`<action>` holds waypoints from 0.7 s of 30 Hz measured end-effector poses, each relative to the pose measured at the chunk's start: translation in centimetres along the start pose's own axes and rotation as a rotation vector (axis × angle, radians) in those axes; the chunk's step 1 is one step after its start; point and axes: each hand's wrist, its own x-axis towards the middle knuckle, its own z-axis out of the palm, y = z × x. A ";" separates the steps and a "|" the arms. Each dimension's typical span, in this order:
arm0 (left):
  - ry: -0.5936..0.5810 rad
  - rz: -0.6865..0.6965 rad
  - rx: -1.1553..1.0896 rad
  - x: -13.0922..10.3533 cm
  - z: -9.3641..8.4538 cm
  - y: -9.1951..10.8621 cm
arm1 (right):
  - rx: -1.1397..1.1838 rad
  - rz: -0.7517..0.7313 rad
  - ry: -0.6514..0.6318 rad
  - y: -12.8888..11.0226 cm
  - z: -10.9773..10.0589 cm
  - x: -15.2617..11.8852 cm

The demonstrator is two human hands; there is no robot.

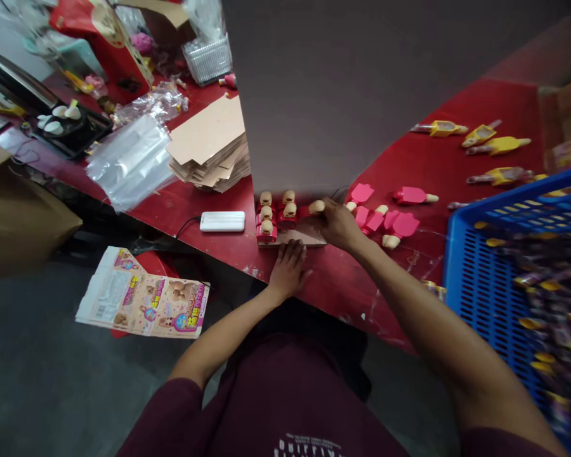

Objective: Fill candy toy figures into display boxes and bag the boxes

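Observation:
Several pink toys with beige bear-like tops (266,227) stand in rows at the left of a low cardboard tray (302,238) on the red table. My left hand (288,268) rests at the tray's front edge, its fingers spread and holding nothing. At the tray's right side, my right hand (335,222) has its fingers closed on another pink toy (315,208), which lies tilted beside the standing ones. Just right of that hand, several loose pink toys (374,220) lie on the table.
A blue basket (450,254) full of toys stands at the right, with yellow toys (502,146) behind it. A large dark panel (342,82) rises behind the tray. Leftward are a white power bank (222,221), stacked cardboard (209,143), plastic bags (128,158) and a printed carton (147,298).

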 end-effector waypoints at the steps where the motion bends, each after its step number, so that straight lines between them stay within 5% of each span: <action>1: 0.006 0.003 -0.005 0.0 0.0 0.0 | -0.006 0.021 -0.020 0.0 0.4 0.5; 5: 0.037 0.010 -0.022 0.1 0.1 -0.2 | -0.011 0.109 0.068 -0.6 2.3 0.0; 9: 0.115 0.028 -0.018 0.3 0.2 -0.2 | -0.029 0.223 0.524 0.5 1.9 -4.6; 11: 0.140 0.035 -0.018 0.4 0.3 -0.3 | -0.166 0.442 0.715 2.3 0.7 -7.1; 13: 0.178 0.044 -0.024 0.4 0.4 -0.3 | -0.311 0.752 0.711 4.6 -0.7 -8.9; 15: 0.248 0.080 -0.049 0.4 0.4 -0.2 | -0.339 0.975 0.574 6.4 -2.0 -10.0; 18: 0.338 0.172 -0.159 1.0 -0.4 0.7 | -0.284 1.015 0.498 6.7 -3.7 -11.2; 21: 0.335 0.209 -0.344 2.8 -1.8 3.0 | -0.258 0.925 0.537 3.8 -5.2 -13.0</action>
